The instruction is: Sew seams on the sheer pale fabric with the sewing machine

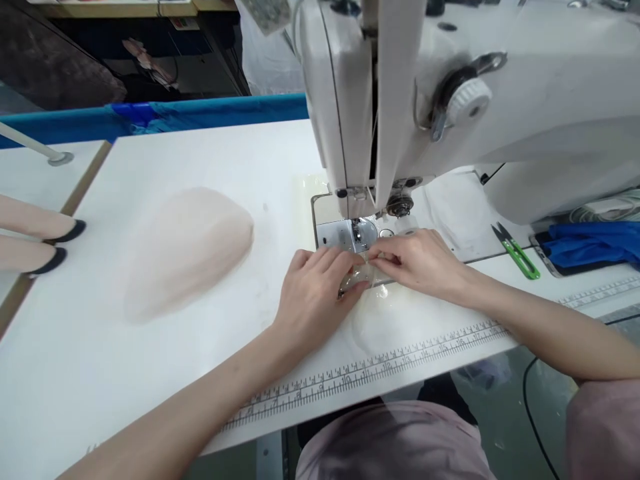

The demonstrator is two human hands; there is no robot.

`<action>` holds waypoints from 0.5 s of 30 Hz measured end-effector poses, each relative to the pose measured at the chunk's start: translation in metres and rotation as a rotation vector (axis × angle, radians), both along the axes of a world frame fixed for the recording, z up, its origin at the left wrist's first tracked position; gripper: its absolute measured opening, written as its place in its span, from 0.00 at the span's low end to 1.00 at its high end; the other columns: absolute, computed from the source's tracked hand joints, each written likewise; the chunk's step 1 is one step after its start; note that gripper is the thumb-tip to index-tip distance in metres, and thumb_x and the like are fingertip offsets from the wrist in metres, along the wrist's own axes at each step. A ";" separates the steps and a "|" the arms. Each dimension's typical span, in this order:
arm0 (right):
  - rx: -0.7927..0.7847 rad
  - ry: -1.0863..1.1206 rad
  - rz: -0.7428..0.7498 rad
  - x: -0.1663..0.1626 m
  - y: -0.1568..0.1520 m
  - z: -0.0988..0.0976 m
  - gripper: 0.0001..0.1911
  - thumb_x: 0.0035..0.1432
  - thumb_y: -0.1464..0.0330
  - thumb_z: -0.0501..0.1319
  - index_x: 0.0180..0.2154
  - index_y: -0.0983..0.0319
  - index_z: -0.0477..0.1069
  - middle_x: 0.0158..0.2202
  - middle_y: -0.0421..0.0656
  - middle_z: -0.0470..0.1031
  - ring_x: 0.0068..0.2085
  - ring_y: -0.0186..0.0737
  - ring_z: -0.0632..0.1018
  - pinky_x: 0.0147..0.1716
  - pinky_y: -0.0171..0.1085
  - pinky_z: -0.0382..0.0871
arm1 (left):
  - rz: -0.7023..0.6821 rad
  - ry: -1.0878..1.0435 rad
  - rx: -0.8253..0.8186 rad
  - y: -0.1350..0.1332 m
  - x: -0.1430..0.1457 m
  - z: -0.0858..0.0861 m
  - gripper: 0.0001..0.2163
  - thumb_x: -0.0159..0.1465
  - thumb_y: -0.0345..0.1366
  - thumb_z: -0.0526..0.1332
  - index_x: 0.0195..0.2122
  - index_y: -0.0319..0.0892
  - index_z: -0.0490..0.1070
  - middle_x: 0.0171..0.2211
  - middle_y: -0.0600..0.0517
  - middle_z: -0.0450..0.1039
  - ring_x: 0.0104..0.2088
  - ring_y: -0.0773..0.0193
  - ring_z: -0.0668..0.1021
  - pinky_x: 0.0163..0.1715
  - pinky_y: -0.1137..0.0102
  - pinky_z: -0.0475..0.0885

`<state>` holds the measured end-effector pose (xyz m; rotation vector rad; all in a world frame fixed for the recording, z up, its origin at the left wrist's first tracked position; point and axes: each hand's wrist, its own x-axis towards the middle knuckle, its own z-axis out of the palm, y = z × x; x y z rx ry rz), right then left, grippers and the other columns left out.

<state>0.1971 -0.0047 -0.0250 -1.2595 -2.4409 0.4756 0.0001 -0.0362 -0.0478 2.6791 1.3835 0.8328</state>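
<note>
Just in front of the sewing machine's presser foot [356, 230], both of my hands meet over a thin see-through piece of material [367, 275]. My left hand [317, 287] lies to the left of it, thumb and fingers closing on its edge. From the right, my right hand [420, 265] pinches it between thumb and fingertips. The material's exact kind is hard to make out, since it blends into the white table and metal needle plate [333, 233]. A sheer beige fabric piece [200, 250] lies flat to the left, apart from both hands.
The white sewing machine [345, 100] rises over the table [175, 380]. Green thread snips [517, 252] lie at the right, beside a phone [547, 257] and blue cloth [595, 241]. A printed ruler [350, 379] runs along the front edge. Two beige, black-ended pieces [30, 230] are at far left.
</note>
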 end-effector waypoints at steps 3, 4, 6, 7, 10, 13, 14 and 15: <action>0.051 -0.021 -0.012 -0.002 0.003 -0.006 0.08 0.59 0.72 0.58 0.34 0.59 0.77 0.26 0.35 0.76 0.24 0.28 0.71 0.24 0.32 0.53 | -0.015 0.094 0.228 0.000 0.000 0.000 0.07 0.61 0.33 0.65 0.40 0.41 0.73 0.39 0.51 0.78 0.37 0.59 0.76 0.36 0.62 0.64; 0.055 -0.026 -0.011 -0.002 0.004 -0.006 0.08 0.60 0.71 0.58 0.34 0.59 0.77 0.27 0.35 0.77 0.25 0.29 0.72 0.24 0.32 0.53 | -0.043 0.118 0.292 -0.002 -0.001 0.001 0.06 0.61 0.31 0.65 0.40 0.42 0.73 0.40 0.52 0.79 0.38 0.59 0.76 0.36 0.62 0.64; 0.069 -0.043 -0.010 -0.002 0.007 -0.008 0.09 0.61 0.70 0.57 0.35 0.59 0.77 0.29 0.35 0.78 0.25 0.29 0.73 0.24 0.32 0.53 | -0.099 0.176 0.377 -0.005 -0.001 0.002 0.07 0.60 0.28 0.64 0.39 0.42 0.74 0.42 0.54 0.80 0.39 0.60 0.76 0.37 0.62 0.63; 0.085 -0.052 -0.011 -0.002 0.008 -0.010 0.10 0.62 0.70 0.56 0.36 0.59 0.77 0.29 0.36 0.78 0.26 0.30 0.73 0.24 0.32 0.53 | -0.117 0.210 0.394 -0.007 -0.001 0.003 0.07 0.61 0.27 0.64 0.40 0.42 0.74 0.44 0.54 0.80 0.40 0.60 0.76 0.38 0.61 0.63; 0.169 -0.076 -0.010 0.000 0.010 -0.014 0.12 0.65 0.67 0.55 0.37 0.59 0.78 0.35 0.38 0.79 0.29 0.32 0.75 0.23 0.33 0.54 | -0.122 0.297 0.344 -0.011 -0.001 0.005 0.09 0.64 0.30 0.61 0.46 0.40 0.74 0.49 0.52 0.77 0.45 0.59 0.77 0.39 0.61 0.63; 0.265 -0.063 0.010 0.003 0.009 -0.017 0.13 0.66 0.66 0.54 0.42 0.59 0.77 0.43 0.41 0.78 0.37 0.37 0.76 0.30 0.35 0.61 | -0.104 0.299 0.288 -0.012 -0.001 0.007 0.10 0.66 0.32 0.60 0.48 0.40 0.73 0.50 0.52 0.76 0.48 0.58 0.76 0.40 0.60 0.63; 0.278 -0.059 0.023 0.004 0.008 -0.017 0.14 0.66 0.65 0.54 0.46 0.59 0.76 0.45 0.43 0.78 0.41 0.39 0.76 0.34 0.36 0.64 | -0.098 0.295 0.279 -0.012 -0.001 0.007 0.10 0.66 0.33 0.60 0.48 0.40 0.73 0.50 0.53 0.76 0.49 0.58 0.76 0.40 0.59 0.63; 0.282 -0.065 0.039 0.004 0.006 -0.017 0.15 0.67 0.64 0.53 0.49 0.59 0.75 0.47 0.45 0.77 0.44 0.42 0.75 0.38 0.38 0.65 | -0.091 0.290 0.272 -0.012 -0.001 0.007 0.09 0.66 0.33 0.60 0.47 0.40 0.73 0.50 0.53 0.77 0.49 0.58 0.76 0.40 0.59 0.63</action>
